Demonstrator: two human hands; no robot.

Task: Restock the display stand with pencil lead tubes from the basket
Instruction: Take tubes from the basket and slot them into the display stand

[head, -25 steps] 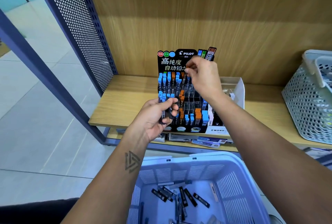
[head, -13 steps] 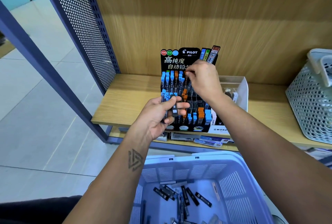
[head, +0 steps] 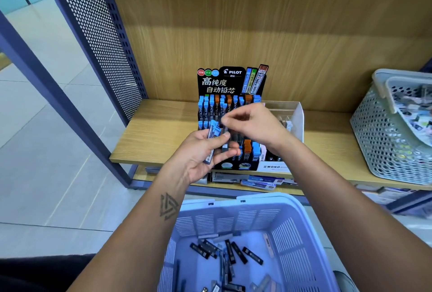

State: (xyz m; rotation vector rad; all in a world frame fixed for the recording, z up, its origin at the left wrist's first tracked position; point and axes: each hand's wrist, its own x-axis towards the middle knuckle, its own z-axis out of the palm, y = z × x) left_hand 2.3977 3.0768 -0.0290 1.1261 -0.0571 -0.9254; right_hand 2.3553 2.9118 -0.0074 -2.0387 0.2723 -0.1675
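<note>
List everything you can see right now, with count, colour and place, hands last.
Display stand: one, black, on the wooden shelf, partly filled with blue- and orange-capped tubes.
Basket: one, lilac, bottom foreground, holding many dark loose tubes.
Perforated basket: one, grey, right on the shelf.
Clear organiser: one, right of the stand.
Flat packs: several, lower shelf.
Left hand: holds a bunch of blue-capped lead tubes.
Right hand: fingers pinched at the bunch; blurred.
</note>
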